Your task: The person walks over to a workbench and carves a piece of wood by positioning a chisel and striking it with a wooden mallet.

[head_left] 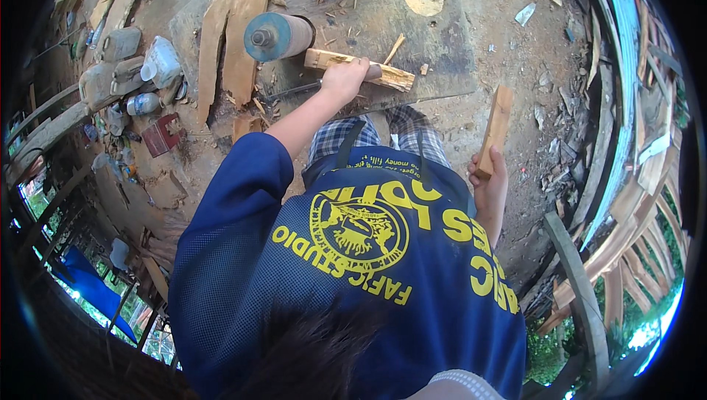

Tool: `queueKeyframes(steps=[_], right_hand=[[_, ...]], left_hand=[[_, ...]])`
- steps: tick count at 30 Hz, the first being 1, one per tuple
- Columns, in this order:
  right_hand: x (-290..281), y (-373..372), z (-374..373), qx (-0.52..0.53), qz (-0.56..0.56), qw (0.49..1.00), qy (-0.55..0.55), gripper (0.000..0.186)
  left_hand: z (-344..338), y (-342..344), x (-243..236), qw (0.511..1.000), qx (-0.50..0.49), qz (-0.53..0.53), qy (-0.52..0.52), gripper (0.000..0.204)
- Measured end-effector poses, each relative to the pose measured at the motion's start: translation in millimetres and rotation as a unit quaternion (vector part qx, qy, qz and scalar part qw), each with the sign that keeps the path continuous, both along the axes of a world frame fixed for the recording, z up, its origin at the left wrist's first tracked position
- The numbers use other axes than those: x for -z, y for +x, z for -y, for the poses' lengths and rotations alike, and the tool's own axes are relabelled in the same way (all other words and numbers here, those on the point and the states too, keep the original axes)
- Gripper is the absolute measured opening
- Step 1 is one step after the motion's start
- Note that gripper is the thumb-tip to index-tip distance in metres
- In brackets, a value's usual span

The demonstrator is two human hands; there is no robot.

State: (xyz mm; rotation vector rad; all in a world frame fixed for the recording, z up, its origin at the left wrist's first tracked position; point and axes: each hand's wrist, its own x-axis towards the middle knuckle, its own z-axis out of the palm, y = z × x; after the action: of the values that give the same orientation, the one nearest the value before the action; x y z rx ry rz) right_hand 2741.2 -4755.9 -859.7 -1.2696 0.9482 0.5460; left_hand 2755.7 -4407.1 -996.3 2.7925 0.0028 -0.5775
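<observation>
Head view.

Item: left hand [345, 81], closing in a fist around a brown rounded handle [374, 71], whose end is showing just right of the fingers. A dark narrow bar [294, 90] is running out on the left of this hand, in line with the handle; whether the two are joined is not clear.

Item: split wood piece [398, 78], pale and rough-edged, lying under the left hand and reaching out on both sides of it.

Item: right hand [491, 183], gripping the lower end of a squared wood block [498, 121]; the block is pointing up and away from the palm, well apart from the split piece.

Item: roller [294, 34] with a blue-green end face, lying just beyond and left of the left hand.

Item: thin wood sliver [395, 48], lying just right of the left hand.

Item: dark board [449, 68], spreading beneath the split piece.

Item: round pale disc [423, 2], resting beyond and right of the left hand.

Items: long wood slabs [247, 39], a white plastic container [163, 60] and a red-brown box [162, 135], all lying left of the left hand, the slabs nearest.
</observation>
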Motion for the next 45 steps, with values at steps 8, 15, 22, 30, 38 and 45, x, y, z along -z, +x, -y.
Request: queueKeyframes(steps=[8, 15, 22, 30, 38, 45], right_hand=[[-4.1, 2.5, 2.6, 0.029, 0.006, 0.999, -0.014, 0.035], [2.4, -1.8, 0.7, 0.007, -0.004, 1.000, -0.005, 0.035], [6.4, 1.0, 2.7, 0.007, -0.014, 1.000, -0.002, 0.032], [12.1, 1.7, 8.6, -0.025, 0.010, 1.000, 0.004, 0.033], [21.5, -5.7, 7.2, 0.005, 0.015, 0.998, 0.066, 0.049], [23.2, -12.8, -4.4, -0.006, 0.073, 0.995, 0.064, 0.055]], left_hand=[[5.9, 43.6, -0.4, 0.995, -0.083, -0.045, -0.022, 0.042], [-10.4, 35.3, 14.3, 0.999, -0.046, -0.001, 0.014, 0.050], [-3.9, 40.9, 10.8, 0.996, -0.082, -0.047, 0.011, 0.053], [3.8, 44.2, 6.8, 0.992, -0.126, 0.012, 0.025, 0.049], [79.2, 46.9, -41.2, 0.981, 0.054, 0.120, -0.141, 0.021], [122.1, 87.5, -30.5, 0.952, 0.167, 0.147, -0.209, 0.020]])
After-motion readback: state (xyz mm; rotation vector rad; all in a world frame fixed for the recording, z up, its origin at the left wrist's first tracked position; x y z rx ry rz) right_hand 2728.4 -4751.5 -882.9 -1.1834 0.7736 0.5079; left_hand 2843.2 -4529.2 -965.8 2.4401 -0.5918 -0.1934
